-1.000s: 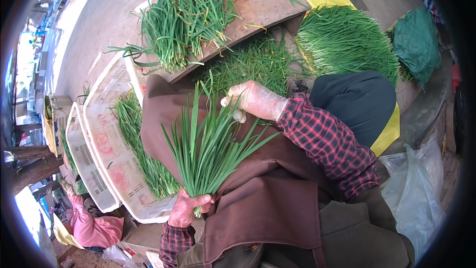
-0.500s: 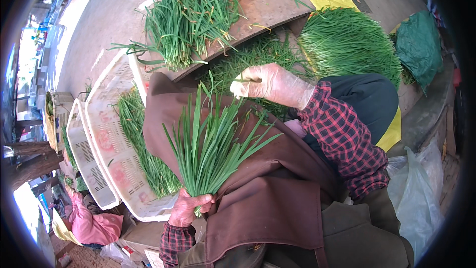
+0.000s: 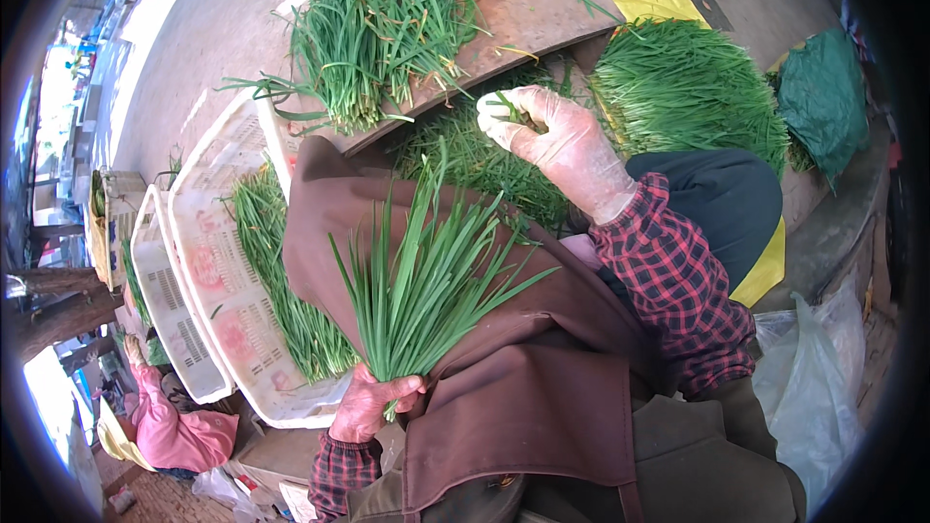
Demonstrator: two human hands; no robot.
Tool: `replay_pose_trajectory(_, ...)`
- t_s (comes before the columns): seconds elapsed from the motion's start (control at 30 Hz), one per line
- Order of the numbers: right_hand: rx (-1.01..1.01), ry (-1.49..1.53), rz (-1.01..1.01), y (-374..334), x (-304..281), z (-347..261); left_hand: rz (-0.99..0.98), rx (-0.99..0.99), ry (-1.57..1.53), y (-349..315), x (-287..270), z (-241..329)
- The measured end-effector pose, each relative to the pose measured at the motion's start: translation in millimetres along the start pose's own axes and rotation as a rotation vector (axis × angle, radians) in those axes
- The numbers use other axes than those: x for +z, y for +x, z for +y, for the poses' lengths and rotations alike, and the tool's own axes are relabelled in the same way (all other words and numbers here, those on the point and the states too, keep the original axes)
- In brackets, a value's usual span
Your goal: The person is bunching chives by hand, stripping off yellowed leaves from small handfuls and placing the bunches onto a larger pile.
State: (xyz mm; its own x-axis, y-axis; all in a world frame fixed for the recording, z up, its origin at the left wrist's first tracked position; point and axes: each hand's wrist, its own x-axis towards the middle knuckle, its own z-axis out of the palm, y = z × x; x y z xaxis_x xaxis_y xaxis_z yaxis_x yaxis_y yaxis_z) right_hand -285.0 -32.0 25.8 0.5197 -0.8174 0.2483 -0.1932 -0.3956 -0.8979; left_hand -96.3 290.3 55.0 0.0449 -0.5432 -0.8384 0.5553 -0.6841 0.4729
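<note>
My left hand (image 3: pixel 371 409) is closed round the base of a bunch of garlic chives (image 3: pixel 417 305), whose green leaves fan out away from me over the brown apron (image 3: pixel 542 416) on my lap. In a thin whitish glove, my right hand (image 3: pixel 562 140) is raised beyond the leaf tips, thumb and fingers pinched on a small scrap of chive leaf (image 3: pixel 501 107). Below and behind that hand, loose chive leaves (image 3: pixel 455 150) are strewn over the ground. A heap of chives (image 3: pixel 373 44) lies on a low board (image 3: pixel 509 0) ahead.
To the left, a white plastic crate (image 3: pixel 218 261) holds more chives, with another crate (image 3: pixel 174 320) beside it. Trimmed chives (image 3: pixel 683 87) are stacked at the right on yellow sheeting (image 3: pixel 664 6). Near them are a green bag (image 3: pixel 823 97) and clear plastic (image 3: pixel 809 387). A person in pink (image 3: pixel 184 436) is at lower left.
My right hand has moved slightly right and up, away from the bunch, and a leaf scrap now shows in its fingers. My left hand keeps its hold. The person in pink has raised an arm.
</note>
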Motion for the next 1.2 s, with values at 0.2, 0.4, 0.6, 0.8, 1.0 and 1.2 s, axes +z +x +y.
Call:
replay_pose_trajectory(0.2,-0.648,-0.442,-0.251,19,-6,-40,-0.013,-0.022,0.041,-2,0,6)
replay_pose_trajectory(0.4,-0.827,-0.885,-0.577,1,28,-46,-0.019,-0.012,0.052,-1,2,6)
replay_pose_trajectory(0.6,-0.46,-0.362,-0.149,-13,44,-25,-0.024,0.044,0.032,0,13,20)
replay_pose_trajectory(0.8,-0.347,-0.173,0.187,-7,47,-16,-0.075,0.087,-0.016,6,21,34)
replay_pose_trajectory(1.0,-0.491,-0.513,0.248,3,0,-27,-0.021,0.111,-0.07,9,19,27)
replay_pose_trajectory(1.2,-0.598,-0.315,-0.454,-64,73,-50,-0.061,0.096,-0.134,25,28,28)
